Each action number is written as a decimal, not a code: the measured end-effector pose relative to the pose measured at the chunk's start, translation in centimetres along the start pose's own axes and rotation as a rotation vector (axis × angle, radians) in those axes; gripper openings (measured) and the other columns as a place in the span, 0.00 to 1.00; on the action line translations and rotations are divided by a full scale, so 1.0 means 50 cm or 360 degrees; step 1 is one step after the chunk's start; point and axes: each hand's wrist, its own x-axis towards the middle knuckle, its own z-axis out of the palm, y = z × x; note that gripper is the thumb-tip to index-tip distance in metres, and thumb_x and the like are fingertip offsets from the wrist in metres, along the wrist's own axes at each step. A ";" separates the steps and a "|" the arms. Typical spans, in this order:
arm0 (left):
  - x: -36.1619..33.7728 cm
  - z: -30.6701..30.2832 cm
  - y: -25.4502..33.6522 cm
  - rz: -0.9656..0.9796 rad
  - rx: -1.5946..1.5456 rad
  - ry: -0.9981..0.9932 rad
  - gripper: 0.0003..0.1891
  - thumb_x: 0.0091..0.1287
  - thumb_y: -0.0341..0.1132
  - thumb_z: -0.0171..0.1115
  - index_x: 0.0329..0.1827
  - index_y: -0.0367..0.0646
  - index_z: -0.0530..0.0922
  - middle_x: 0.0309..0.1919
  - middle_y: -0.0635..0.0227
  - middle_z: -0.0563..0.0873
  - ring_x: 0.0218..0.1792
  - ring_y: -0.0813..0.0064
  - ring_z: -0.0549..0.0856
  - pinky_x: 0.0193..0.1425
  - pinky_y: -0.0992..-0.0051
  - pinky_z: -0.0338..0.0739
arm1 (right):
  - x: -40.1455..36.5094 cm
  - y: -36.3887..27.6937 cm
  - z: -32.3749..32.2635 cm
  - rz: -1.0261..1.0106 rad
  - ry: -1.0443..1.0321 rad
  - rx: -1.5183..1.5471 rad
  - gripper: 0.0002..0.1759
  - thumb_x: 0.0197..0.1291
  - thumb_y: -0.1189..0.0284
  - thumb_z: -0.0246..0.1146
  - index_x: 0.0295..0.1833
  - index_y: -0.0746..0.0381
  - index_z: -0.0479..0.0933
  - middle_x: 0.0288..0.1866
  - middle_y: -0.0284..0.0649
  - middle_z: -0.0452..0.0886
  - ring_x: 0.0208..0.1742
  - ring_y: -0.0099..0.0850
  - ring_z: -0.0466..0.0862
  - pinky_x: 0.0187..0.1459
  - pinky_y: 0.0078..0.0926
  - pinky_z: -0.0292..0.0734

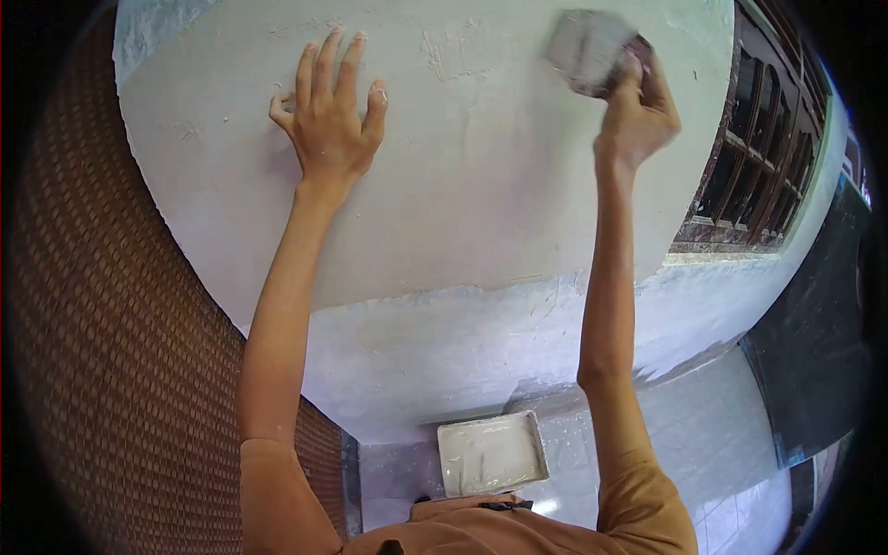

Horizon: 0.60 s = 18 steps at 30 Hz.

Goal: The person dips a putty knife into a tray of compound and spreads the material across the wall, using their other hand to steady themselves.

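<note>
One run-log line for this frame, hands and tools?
left hand: flat on wall | right hand: gripping float, pressed against wall | tray: on floor below

Readable text: we find none anywhere in this view.
Wall (481, 185): we see bare plaster, with no writing or numbers.
Grey block (587, 46): we make out no brand or label on its face.
Tray (490, 453): we read no marking on it.
Window frame (749, 139): we see no sign or number.
Woven panel (111, 324): we see only the weave, no lettering.
</note>
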 end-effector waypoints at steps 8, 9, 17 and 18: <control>-0.002 -0.001 0.005 -0.0018 0.0036 -0.0042 0.26 0.66 0.50 0.50 0.68 0.58 0.70 0.71 0.74 0.67 0.70 0.68 0.64 0.60 0.53 0.53 | -0.027 0.028 0.062 -0.0026 -0.0211 0.0011 0.17 0.62 0.78 0.64 0.57 0.69 0.78 0.42 0.42 0.85 0.38 0.23 0.83 0.39 0.20 0.81; -0.003 -0.004 0.004 -0.0004 0.0023 -0.0054 0.26 0.67 0.50 0.50 0.68 0.58 0.70 0.71 0.74 0.67 0.70 0.67 0.64 0.60 0.53 0.53 | -0.010 0.026 0.038 -0.0072 -0.0086 0.0020 0.16 0.62 0.79 0.63 0.56 0.70 0.78 0.41 0.44 0.85 0.36 0.23 0.84 0.36 0.19 0.82; -0.001 -0.011 0.010 -0.0015 0.0028 -0.0127 0.27 0.67 0.50 0.50 0.69 0.58 0.69 0.71 0.74 0.66 0.71 0.68 0.62 0.61 0.52 0.53 | -0.055 -0.022 0.122 0.0246 -0.0393 -0.0049 0.17 0.64 0.75 0.62 0.57 0.70 0.78 0.35 0.40 0.85 0.25 0.18 0.75 0.26 0.19 0.74; -0.001 -0.013 0.006 -0.0013 0.0009 -0.0117 0.27 0.67 0.50 0.50 0.70 0.58 0.68 0.71 0.74 0.66 0.71 0.68 0.62 0.61 0.51 0.53 | -0.043 -0.033 0.113 0.0339 -0.0332 -0.0099 0.17 0.64 0.76 0.62 0.56 0.70 0.78 0.35 0.40 0.85 0.25 0.18 0.75 0.26 0.19 0.73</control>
